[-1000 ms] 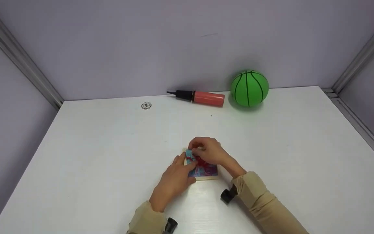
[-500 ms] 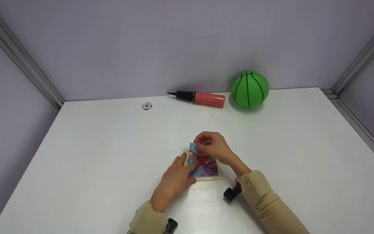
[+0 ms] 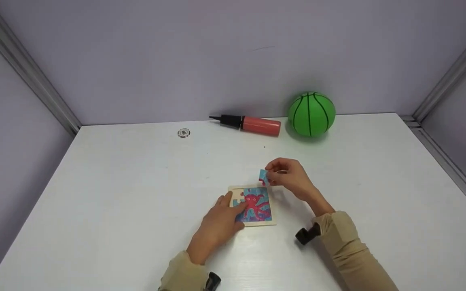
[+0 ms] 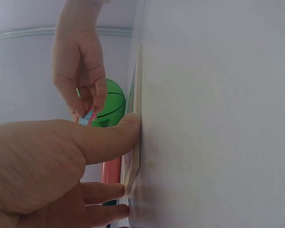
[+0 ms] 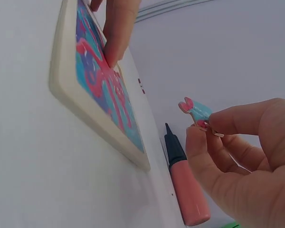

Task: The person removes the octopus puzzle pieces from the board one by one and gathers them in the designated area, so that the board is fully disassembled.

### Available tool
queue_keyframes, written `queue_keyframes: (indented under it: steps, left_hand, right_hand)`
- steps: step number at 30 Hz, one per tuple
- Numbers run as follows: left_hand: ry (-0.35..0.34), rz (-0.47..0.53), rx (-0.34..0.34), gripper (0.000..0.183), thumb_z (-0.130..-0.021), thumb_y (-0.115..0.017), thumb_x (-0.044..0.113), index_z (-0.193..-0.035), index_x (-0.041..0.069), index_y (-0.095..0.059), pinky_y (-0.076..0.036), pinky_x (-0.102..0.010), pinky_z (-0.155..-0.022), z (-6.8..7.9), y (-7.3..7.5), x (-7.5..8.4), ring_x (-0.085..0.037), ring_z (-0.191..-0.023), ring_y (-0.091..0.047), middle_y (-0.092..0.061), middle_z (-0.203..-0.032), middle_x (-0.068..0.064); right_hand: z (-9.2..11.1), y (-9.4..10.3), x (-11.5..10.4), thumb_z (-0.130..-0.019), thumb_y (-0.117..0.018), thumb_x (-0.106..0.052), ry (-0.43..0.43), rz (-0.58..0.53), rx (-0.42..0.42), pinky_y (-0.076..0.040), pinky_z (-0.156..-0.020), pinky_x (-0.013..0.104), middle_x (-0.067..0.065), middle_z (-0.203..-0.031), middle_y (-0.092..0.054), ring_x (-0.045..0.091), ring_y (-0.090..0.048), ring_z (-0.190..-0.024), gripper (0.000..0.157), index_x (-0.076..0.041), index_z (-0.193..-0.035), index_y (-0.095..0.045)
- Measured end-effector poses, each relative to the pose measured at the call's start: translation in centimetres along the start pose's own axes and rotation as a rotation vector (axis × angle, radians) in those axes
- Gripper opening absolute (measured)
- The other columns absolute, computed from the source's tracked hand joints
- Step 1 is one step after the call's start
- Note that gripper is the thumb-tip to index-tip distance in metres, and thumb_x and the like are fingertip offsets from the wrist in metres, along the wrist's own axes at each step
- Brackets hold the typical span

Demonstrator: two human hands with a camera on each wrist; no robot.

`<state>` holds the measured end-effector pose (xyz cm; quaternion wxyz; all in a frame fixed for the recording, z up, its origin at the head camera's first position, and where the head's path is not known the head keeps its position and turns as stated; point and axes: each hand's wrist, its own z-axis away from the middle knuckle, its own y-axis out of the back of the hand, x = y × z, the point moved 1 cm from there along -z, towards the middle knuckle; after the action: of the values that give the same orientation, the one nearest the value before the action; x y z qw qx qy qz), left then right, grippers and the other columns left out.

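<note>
A small wooden jigsaw puzzle [image 3: 259,211] with a pink octopus on blue lies flat on the white table. Its upper left corner shows bare wood where a piece is out. My left hand [image 3: 218,221] rests on the puzzle's left side, index fingertip on the picture and thumb at the near edge. Just above the far edge, my right hand [image 3: 291,178] pinches a blue and pink puzzle piece [image 3: 263,177] between thumb and fingers. In the right wrist view this puzzle piece [image 5: 199,112] is tilted and clear of the board.
A red and black hand pump [image 3: 259,125] lies near the back wall, with a green ball [image 3: 311,114] to its right. A round black-and-white marker [image 3: 183,133] is on the table at the back left. Walls stand at the back and both sides.
My right hand has lifted the puzzle piece out of the upper left corner and carried it up and right, baring the wood there. The left hand stays in place.
</note>
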<state>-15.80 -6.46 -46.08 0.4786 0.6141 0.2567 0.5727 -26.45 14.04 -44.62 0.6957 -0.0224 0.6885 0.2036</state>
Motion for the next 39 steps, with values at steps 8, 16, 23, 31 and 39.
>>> queue_keyframes:
  steps: [8,16,23,31,39]
  left_hand:
    - [0.001,0.009,0.008,0.051,-0.087,-0.071,0.019,-0.136,0.012,-0.056,-0.038,-0.051,-0.103,0.1,0.1,0.0,-0.044,-0.136,-0.032,-0.034,-0.148,-0.023]
    - [0.0,0.019,0.014,0.051,-0.087,-0.071,0.018,-0.136,0.013,-0.056,-0.038,-0.051,-0.102,0.1,0.2,0.0,-0.043,-0.136,-0.032,-0.034,-0.148,-0.024]
    - [0.0,0.015,0.008,0.051,-0.087,-0.071,0.018,-0.136,0.014,-0.056,-0.039,-0.051,-0.101,0.1,0.1,-0.1,-0.042,-0.136,-0.032,-0.034,-0.148,-0.024]
    - [-0.006,0.035,0.008,0.05,-0.087,-0.07,0.017,-0.136,0.013,-0.057,-0.038,-0.052,-0.102,0.3,0.3,-0.1,-0.044,-0.136,-0.031,-0.033,-0.148,-0.024]
    - [-0.003,0.031,0.012,0.051,-0.087,-0.07,0.018,-0.136,0.012,-0.055,-0.036,-0.051,-0.104,0.3,0.1,-0.1,-0.042,-0.137,-0.03,-0.034,-0.149,-0.023]
  right_hand:
    - [0.0,2.3,1.2,-0.09,-0.063,-0.006,-0.054,0.075,0.051,-0.055,-0.073,0.028,0.013,-0.095,-0.061,0.02,-0.061,-0.08,0.018,0.004,-0.106,-0.061]
    - [-0.1,3.9,2.9,-0.091,-0.062,-0.006,-0.098,0.174,0.092,-0.053,-0.07,0.023,0.013,-0.098,-0.06,0.02,-0.055,-0.082,0.016,0.004,-0.104,-0.064]
    - [-0.1,4.1,3.5,-0.09,-0.062,-0.003,-0.102,0.189,0.097,-0.051,-0.065,0.022,0.01,-0.09,-0.06,0.017,-0.054,-0.077,0.015,0.005,-0.102,-0.066]
    - [-0.1,3.9,3.6,-0.089,-0.064,-0.004,-0.083,0.208,0.101,-0.05,-0.063,0.022,0.009,-0.083,-0.062,0.014,-0.056,-0.07,0.016,0.004,-0.101,-0.068]
    - [0.1,3.8,3.4,-0.088,-0.066,-0.008,-0.121,0.36,0.129,-0.046,-0.06,0.024,0.009,-0.086,-0.063,0.016,-0.052,-0.07,0.016,0.0,-0.1,-0.071]
